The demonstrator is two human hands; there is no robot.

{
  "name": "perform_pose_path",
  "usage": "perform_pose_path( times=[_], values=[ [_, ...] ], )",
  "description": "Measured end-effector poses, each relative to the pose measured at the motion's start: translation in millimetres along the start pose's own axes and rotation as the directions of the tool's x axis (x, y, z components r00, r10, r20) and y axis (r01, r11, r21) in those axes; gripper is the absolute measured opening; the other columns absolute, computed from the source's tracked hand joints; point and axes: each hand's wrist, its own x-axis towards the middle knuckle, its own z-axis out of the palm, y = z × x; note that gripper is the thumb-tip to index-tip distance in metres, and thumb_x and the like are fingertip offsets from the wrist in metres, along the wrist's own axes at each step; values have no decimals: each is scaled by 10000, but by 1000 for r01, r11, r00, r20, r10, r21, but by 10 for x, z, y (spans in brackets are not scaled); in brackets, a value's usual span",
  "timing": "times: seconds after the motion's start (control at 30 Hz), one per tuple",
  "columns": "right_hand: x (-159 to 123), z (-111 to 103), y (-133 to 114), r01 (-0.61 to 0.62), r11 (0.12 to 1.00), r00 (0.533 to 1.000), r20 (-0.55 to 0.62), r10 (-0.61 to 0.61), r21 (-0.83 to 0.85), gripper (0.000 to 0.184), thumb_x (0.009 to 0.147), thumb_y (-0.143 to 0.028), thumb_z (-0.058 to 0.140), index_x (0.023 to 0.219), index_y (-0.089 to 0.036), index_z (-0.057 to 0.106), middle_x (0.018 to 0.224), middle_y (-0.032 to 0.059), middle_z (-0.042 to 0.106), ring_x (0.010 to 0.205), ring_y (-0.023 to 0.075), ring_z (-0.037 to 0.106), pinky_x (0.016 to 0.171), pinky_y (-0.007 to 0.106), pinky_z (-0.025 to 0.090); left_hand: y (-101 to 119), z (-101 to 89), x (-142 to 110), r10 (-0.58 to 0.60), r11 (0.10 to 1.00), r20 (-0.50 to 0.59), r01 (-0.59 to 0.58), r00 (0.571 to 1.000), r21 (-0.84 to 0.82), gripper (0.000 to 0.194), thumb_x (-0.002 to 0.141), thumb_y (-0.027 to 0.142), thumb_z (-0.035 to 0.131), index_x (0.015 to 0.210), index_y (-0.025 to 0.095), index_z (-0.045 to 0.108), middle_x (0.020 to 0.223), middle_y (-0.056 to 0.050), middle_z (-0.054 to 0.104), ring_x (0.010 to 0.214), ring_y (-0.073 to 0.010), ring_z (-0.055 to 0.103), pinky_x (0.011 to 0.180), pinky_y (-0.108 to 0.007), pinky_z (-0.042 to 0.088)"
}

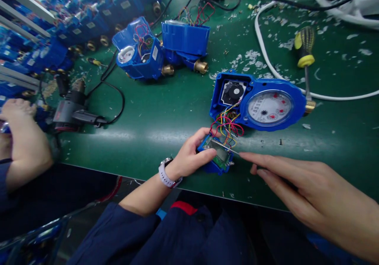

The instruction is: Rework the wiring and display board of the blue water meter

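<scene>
My left hand (194,154) grips a small blue plastic housing (217,171) at the table's front edge, its thumb lying on the green circuit board (218,154) inside. My right hand (302,182) holds a slim, shiny metal tool (226,147), its far end over the board. The fingers hide the tool's rear part, so I cannot tell its exact kind. Red, yellow and dark wires (227,124) link the board to a blue water meter (271,105). This meter lies behind my hands with its round dial facing up and its square compartment uncovered.
A yellow-and-black screwdriver (306,49) lies behind the meter, near a white cable (262,46). Two more blue meters (140,59) stand farther back. At left are a heat gun (75,109), another person's arm (26,138) and rows of blue meters (97,20). Plastic scraps litter the green table (154,111).
</scene>
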Motion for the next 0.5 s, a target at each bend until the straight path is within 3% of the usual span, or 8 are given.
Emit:
perform_pose_path(
  times=[0.1, 0.23, 0.4, 0.5],
  values=[
    [31, -13, 9, 8, 1000, 1000, 16, -8, -22, 393, 984, -239, 355, 1270, -173, 616, 1162, 62, 684, 895, 269, 715, 674, 399, 637, -27, 13, 15, -6, 1000, -2, 6, 1000, 9, 546, 807, 518, 679, 1210, 161, 588, 1131, -97, 681, 983, -228, 656, 877, -339, 529],
    [68, -32, 34, 28, 992, 999, 40, -23, -124, 428, 968, -230, 335, 1257, -150, 639, 1115, 100, 696, 683, 272, 710, 543, 408, 605, -45, -1, -7, -26, 999, -16, 26, 1000, 42, 639, 828, 526, 656, 1344, 172, 529, 1294, -109, 643, 1115, -259, 639, 949, -376, 524],
    [110, -26, 58, 37, 966, 999, 34, -30, -255, 441, 968, -225, 316, 1243, -144, 651, 1093, 117, 698, 544, 233, 660, 483, 380, 552, -31, 43, -128, 73, 940, -225, 8, 972, 341, 477, 964, 456, 473, 1361, 193, 493, 1341, -100, 606, 1212, -240, 587, 1043, -386, 456],
    [130, -15, 58, 73, 947, 997, 7, -74, -312, 432, 970, -224, 312, 1222, -166, 657, 1037, 95, 710, 529, 199, 640, 458, 332, 522, -33, 119, -178, 108, 890, -274, 30, 956, 455, 557, 943, 586, 412, 1339, 195, 451, 1299, -134, 601, 1163, -270, 600, 1002, -439, 468]
  ],
)
